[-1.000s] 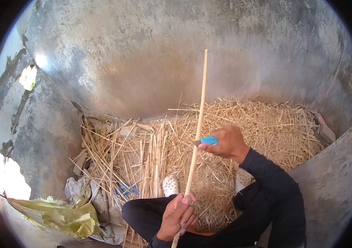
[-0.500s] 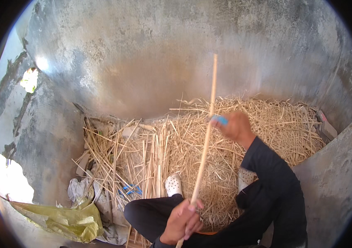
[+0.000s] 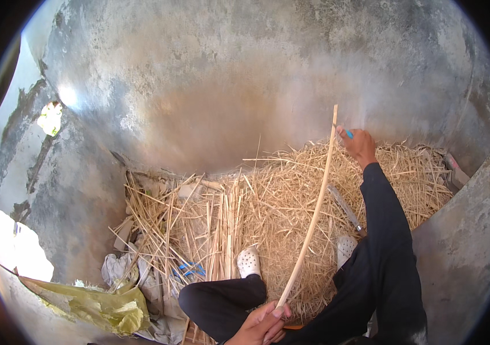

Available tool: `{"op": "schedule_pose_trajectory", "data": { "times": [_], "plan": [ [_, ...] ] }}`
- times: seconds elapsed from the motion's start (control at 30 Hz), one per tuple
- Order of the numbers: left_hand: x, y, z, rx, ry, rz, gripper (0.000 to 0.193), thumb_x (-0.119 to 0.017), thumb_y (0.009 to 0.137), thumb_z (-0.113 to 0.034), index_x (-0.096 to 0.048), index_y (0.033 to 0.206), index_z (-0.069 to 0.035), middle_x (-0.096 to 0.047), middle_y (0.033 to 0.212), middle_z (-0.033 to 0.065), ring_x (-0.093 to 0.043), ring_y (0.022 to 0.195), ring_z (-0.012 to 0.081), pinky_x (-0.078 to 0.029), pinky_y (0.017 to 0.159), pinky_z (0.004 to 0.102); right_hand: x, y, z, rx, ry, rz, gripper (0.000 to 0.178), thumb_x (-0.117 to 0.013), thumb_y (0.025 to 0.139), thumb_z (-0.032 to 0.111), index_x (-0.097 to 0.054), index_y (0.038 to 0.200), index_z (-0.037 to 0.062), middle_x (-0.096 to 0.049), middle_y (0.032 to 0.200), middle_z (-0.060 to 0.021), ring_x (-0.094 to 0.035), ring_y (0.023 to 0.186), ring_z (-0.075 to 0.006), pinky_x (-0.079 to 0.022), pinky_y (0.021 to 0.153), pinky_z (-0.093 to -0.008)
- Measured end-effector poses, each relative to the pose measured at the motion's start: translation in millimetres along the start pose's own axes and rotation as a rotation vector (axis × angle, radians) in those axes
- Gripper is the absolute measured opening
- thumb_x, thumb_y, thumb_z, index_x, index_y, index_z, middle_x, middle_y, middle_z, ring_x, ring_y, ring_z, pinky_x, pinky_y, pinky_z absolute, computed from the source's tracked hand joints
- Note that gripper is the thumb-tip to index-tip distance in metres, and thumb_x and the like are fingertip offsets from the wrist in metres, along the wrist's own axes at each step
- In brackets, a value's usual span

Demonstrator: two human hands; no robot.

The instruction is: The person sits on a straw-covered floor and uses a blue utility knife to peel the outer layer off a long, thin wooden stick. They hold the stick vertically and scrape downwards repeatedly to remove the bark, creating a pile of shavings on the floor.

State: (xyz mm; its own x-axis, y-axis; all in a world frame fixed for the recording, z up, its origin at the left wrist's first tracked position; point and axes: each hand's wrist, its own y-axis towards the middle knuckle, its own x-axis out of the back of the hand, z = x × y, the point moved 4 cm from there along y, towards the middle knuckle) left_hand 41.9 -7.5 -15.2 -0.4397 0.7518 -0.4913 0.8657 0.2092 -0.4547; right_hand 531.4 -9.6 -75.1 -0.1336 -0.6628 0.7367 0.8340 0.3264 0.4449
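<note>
A long pale bamboo strip (image 3: 316,221) slants up and slightly right across the view, bowing a little. Its lower end is pinched between the thumb and fingers of my left hand (image 3: 262,326), low in the middle. Out at the end of my stretched arm, my right hand (image 3: 360,145) is closed round a small blue-handled knife (image 3: 349,134). The knife's short dark blade, hard to make out, meets the strip just below its upper tip. A larger blade (image 3: 345,208) lies on the shavings beside my right forearm.
Straw-like shavings (image 3: 291,213) cover the floor around my feet. Several cut strips (image 3: 227,224) lie in a bundle left of my pale clog (image 3: 249,262). A yellowish sack (image 3: 98,307) sits at the lower left. Stained concrete walls (image 3: 210,86) close in the space.
My right hand with the knife has moved up and right along the strip, toward its tip. The strip leans further right and bows; my left hand sits lower. The larger blade has come into sight.
</note>
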Motion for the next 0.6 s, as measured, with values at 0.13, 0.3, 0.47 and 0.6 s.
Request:
{"op": "schedule_pose_trajectory", "data": {
  "times": [0.13, 0.3, 0.47, 0.6],
  "plan": [
    [6, -16, 10, 0.089, -0.023, -0.066, 0.019, -0.050, 0.098, -0.027, -0.051, 0.092, -0.009, -0.032, 0.050, -0.0073, -0.026, 0.039, 0.0050, -0.020, 0.039, 0.0218, -3, -9, -8, -0.075, -0.032, 0.114, 0.084, -0.039, 0.079, 0.079, -0.063, 0.063, 0.0006, -0.059, 0.057, -0.0174, -0.061, 0.059, -0.0344, -0.045, 0.056, -0.0475],
    [22, -24, 37, 0.030, 0.032, 0.019, 0.019, -0.054, 0.096, -0.028, -0.053, 0.094, -0.009, -0.032, 0.051, -0.0082, -0.027, 0.040, 0.0043, -0.021, 0.039, 0.0211, -3, -11, -58, -0.256, -0.162, 0.090, 0.085, -0.038, 0.081, 0.078, -0.069, 0.080, -0.0016, -0.065, 0.074, -0.0222, -0.064, 0.074, -0.0377, -0.047, 0.065, -0.0489],
    [35, -27, 26, -0.049, -0.159, -0.132, 0.020, -0.052, 0.097, -0.028, -0.052, 0.099, -0.008, -0.032, 0.052, -0.0078, -0.027, 0.040, 0.0042, -0.022, 0.040, 0.0202, -4, -25, -87, -0.400, -0.215, 0.252, 0.081, -0.037, 0.081, 0.077, -0.069, 0.100, 0.0043, -0.066, 0.094, -0.0261, -0.063, 0.091, -0.0400, -0.048, 0.077, -0.0473],
    [43, 1, -5, -0.080, 0.031, -0.173, 0.025, -0.037, 0.102, -0.024, -0.045, 0.107, -0.001, -0.033, 0.044, -0.0022, -0.028, 0.029, 0.0088, -0.026, 0.039, 0.0234, -8, -39, 15, -0.081, -0.027, 0.403, 0.081, -0.042, 0.079, 0.079, -0.058, 0.056, 0.0034, -0.051, 0.051, -0.0071, -0.050, 0.047, -0.0222, -0.039, 0.048, -0.0415]
  ]
}}
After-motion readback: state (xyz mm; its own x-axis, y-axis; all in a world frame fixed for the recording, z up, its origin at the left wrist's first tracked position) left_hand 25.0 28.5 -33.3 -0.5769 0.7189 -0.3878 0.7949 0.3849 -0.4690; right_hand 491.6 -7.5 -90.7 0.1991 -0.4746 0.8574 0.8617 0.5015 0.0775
